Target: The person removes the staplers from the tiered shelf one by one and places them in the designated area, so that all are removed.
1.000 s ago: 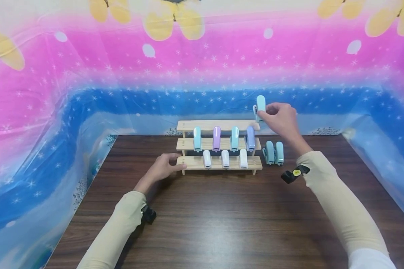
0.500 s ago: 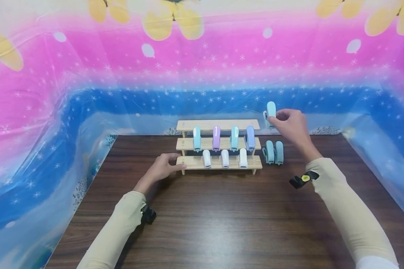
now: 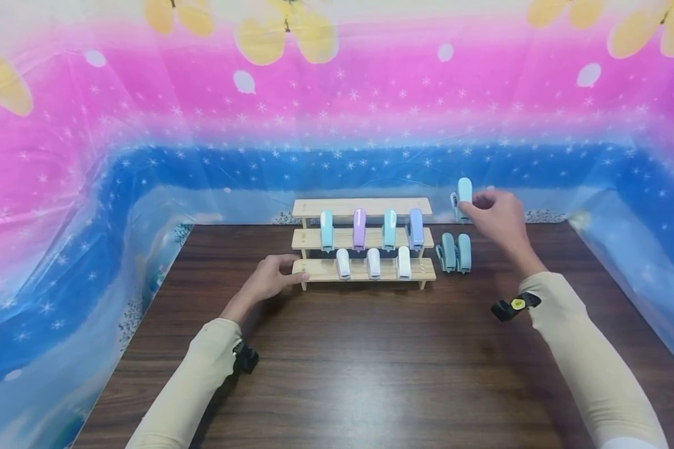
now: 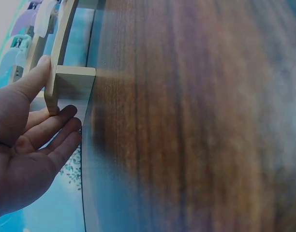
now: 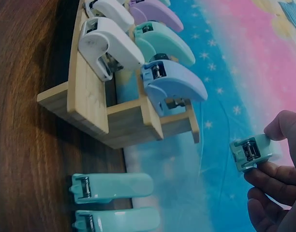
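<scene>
A mint-green stapler (image 3: 464, 198) is pinched between the thumb and fingers of my right hand (image 3: 500, 218), up in the air right of the rack. My left hand (image 3: 269, 277) grips the left end of the three-step wooden rack (image 3: 299, 268), thumb on top of the bottom step and fingers beneath it. On the middle step stand two mint staplers, a purple stapler (image 3: 359, 229) and a blue stapler (image 5: 174, 84). The bottom step bears three white staplers (image 5: 109, 46). The top step (image 3: 362, 206) carries nothing.
Two teal staplers (image 5: 114, 187) stand side by side on the dark wooden table (image 3: 337, 362), just right of the rack. Behind the table hangs a pink and blue patterned cloth (image 3: 337, 125), which also runs along both sides.
My right hand has moved right and down with the mint stapler, away from the top step's right end. My left hand stays on the rack.
</scene>
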`<state>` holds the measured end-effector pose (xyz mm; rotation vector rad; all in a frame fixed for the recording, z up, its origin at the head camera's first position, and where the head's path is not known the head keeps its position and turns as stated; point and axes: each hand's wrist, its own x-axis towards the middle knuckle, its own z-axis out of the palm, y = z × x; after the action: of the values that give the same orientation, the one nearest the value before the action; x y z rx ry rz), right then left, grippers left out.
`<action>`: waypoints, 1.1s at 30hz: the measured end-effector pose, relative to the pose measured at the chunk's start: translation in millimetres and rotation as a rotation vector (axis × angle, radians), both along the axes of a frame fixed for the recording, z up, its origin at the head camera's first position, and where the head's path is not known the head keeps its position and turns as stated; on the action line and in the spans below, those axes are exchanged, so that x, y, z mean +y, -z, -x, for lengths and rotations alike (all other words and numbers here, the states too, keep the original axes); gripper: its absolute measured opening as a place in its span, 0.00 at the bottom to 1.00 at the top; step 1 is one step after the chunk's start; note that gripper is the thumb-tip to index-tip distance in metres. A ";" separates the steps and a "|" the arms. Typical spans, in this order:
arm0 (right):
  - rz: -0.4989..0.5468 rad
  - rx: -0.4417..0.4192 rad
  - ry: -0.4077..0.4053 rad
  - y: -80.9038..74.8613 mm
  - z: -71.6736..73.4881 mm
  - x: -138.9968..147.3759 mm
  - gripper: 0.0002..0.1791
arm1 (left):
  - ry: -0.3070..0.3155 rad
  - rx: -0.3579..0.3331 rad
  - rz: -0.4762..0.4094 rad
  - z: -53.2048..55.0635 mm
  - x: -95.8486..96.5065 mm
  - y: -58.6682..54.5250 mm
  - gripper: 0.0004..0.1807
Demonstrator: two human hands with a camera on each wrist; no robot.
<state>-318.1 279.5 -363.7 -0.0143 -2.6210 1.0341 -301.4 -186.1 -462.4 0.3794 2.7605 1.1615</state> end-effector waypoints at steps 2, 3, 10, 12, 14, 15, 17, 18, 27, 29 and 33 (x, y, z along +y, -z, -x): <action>0.006 0.000 0.004 3.3 -1.3 2.9 0.28 | 0.001 0.001 -0.001 0.4 -0.3 0.5 0.33; 0.010 -0.004 0.006 5.2 -2.1 4.9 0.28 | 0.003 0.001 0.000 0.6 -0.5 0.9 0.33; -0.004 -0.035 0.040 18.2 -4.0 19.9 0.32 | 0.004 -0.008 -0.002 0.6 0.1 0.1 0.33; -0.015 -0.022 0.047 21.7 -4.0 24.2 0.31 | 0.002 -0.010 -0.004 0.3 -0.1 0.2 0.33; -0.017 -0.005 0.047 24.5 -4.3 27.7 0.30 | 0.000 -0.012 -0.006 0.1 -0.3 0.3 0.33; -0.018 0.001 0.047 25.6 -4.7 29.2 0.30 | -0.002 -0.014 -0.008 0.0 -0.4 0.3 0.33; -0.023 0.006 0.047 27.6 -6.1 31.8 0.30 | -0.003 -0.014 -0.008 0.3 -0.9 1.0 0.33; -0.024 0.006 0.048 28.6 -6.8 32.9 0.30 | -0.003 -0.013 -0.008 0.5 -1.2 1.3 0.33; -0.039 -0.056 0.074 44.3 -12.8 45.3 0.31 | -0.008 -0.017 -0.012 -0.4 -0.3 0.4 0.33; -0.049 -0.061 0.079 48.4 -13.5 47.8 0.31 | -0.009 -0.018 -0.011 -0.5 -0.2 0.3 0.33; -0.057 -0.082 0.088 57.5 -14.5 51.5 0.32 | -0.008 -0.015 -0.006 -0.1 -0.2 0.5 0.33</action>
<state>-303.6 331.0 -421.2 -0.1610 -2.6953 0.9475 -301.3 -186.2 -462.9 0.3594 2.7481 1.1700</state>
